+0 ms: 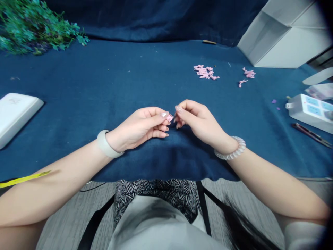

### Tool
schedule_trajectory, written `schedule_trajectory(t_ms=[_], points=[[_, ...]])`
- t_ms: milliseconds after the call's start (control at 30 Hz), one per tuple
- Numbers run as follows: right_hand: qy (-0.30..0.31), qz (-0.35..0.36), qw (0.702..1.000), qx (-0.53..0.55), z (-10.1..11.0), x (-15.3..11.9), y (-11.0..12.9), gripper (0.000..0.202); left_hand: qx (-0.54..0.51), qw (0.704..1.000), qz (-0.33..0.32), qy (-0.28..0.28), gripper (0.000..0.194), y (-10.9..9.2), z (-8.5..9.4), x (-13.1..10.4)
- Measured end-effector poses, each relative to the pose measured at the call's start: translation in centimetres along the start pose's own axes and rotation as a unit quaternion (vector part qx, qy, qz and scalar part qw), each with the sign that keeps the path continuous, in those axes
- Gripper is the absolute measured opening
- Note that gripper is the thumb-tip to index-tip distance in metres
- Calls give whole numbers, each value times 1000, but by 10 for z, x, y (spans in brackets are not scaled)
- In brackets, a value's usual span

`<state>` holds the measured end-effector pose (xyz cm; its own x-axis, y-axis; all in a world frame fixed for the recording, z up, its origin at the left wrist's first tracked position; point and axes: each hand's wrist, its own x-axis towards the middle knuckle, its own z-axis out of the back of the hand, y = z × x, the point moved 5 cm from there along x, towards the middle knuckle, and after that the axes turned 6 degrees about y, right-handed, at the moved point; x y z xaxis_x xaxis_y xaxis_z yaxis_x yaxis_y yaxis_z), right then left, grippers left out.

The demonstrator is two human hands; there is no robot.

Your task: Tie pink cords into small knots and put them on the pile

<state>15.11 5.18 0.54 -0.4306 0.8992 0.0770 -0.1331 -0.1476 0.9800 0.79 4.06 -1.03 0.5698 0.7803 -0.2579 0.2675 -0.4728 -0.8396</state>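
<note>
Between the thumb and forefinger of my left hand is a small pink piece, pinched near the front middle of the blue cloth. My right hand is just to the right of it, thumb and forefinger pressed together; anything between them is too small to make out. Farther back on the cloth lies a pile of pink twisted pieces. To the right of that pile are a smaller pink cluster and a single pink piece.
A white box-like device lies at the left, with green foliage behind. On the right are a white power strip, dark tweezers and a white open-fronted box. A small brown strip lies at the back.
</note>
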Motion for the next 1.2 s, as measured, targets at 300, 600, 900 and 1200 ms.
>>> schedule_trajectory(t_ms=[300,600,900,1200], points=[[62,35,997,-8,-14,-3,2,19,34,996,-60,-49,19,-5,8,0],[78,25,997,6,-12,-3,0,22,69,995,-67,-36,30,-6,5,1],[60,22,998,0,-9,-2,2,26,408,887,-207,-66,22,-21,0,-7],[26,7,1000,4,-4,-1,1,37,391,894,-198,-92,21,-23,2,-9]])
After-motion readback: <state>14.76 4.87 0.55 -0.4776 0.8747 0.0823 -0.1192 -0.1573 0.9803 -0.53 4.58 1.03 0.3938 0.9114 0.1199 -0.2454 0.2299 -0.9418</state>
